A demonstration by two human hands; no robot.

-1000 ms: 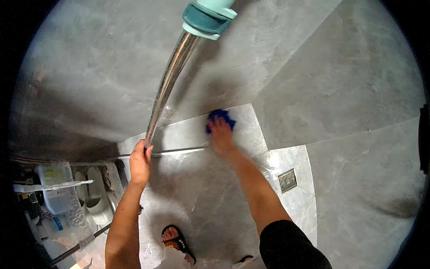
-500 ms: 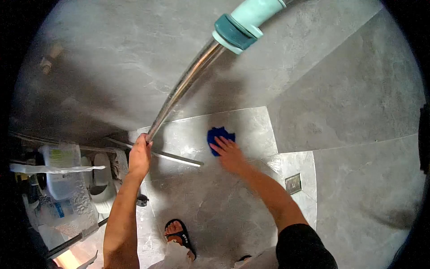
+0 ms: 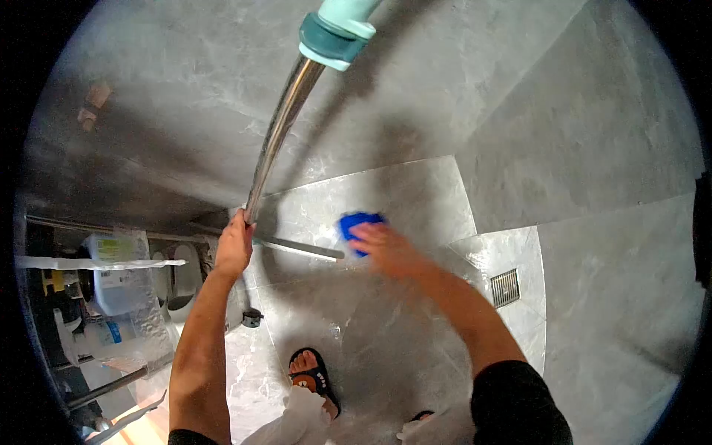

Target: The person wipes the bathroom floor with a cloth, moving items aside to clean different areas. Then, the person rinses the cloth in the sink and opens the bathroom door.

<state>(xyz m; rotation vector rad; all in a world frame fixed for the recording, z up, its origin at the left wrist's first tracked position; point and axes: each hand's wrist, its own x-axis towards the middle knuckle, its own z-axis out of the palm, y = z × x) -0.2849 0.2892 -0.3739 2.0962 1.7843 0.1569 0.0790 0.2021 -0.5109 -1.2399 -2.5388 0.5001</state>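
My left hand (image 3: pixel 234 245) is closed around a shiny metal pole (image 3: pixel 276 137) near its lower end. At the pole's upper end is a mint-green fitting with a dark teal collar (image 3: pixel 333 38). Close to this hand, a thin whitish bar (image 3: pixel 300 249) lies along the grey tile; whether it joins the pole is hidden. Under my right hand (image 3: pixel 387 248) is a bunched blue cloth (image 3: pixel 360 226), pressed against the tile. Motion blurs this hand, but its fingers lie over the cloth's right side.
On the left, a rack (image 3: pixel 111 383) holds bottles (image 3: pixel 111 278) and pale shoes (image 3: pixel 183 278). A small dark round object (image 3: pixel 253 318) sits on the floor near it. A metal drain grate (image 3: pixel 505 288) is at right. My sandalled foot (image 3: pixel 311 374) shows below.
The view has shifted slightly, and the pole's green top now appears further left and higher. My right hand is still on the blue cloth, now blurred by motion. My left hand keeps its grip.
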